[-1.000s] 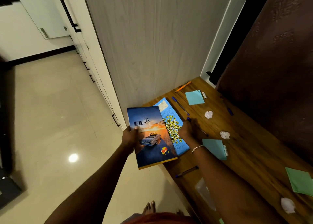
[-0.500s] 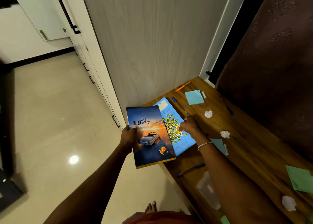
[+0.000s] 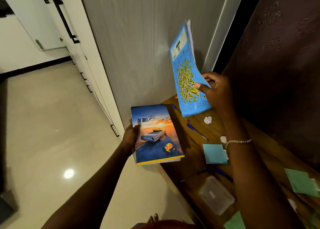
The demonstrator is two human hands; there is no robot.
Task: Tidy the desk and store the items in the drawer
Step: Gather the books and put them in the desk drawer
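My left hand [image 3: 131, 137] grips the left edge of a notebook with a car at sunset on its cover [image 3: 155, 135], held flat beside the wooden desk's [image 3: 194, 152] near-left edge. My right hand [image 3: 216, 88] pinches the lower right edge of a thin light-blue notebook with yellow lettering [image 3: 187, 72]. That notebook is lifted off the desk and stands nearly upright in the air, its top bending toward the wall. No drawer is recognisable in view.
On the desk lie blue pens [image 3: 197, 131], crumpled paper balls [image 3: 207, 120], a teal sticky pad [image 3: 214, 153], green pads [image 3: 302, 182] and a clear plastic box [image 3: 216, 194]. A grey cabinet panel [image 3: 138, 46] rises behind; white cupboards with black handles [image 3: 65, 20] line the tiled floor at left.
My right hand has lifted the light-blue notebook from the desk up into the air. The car-cover notebook stays in my left hand.
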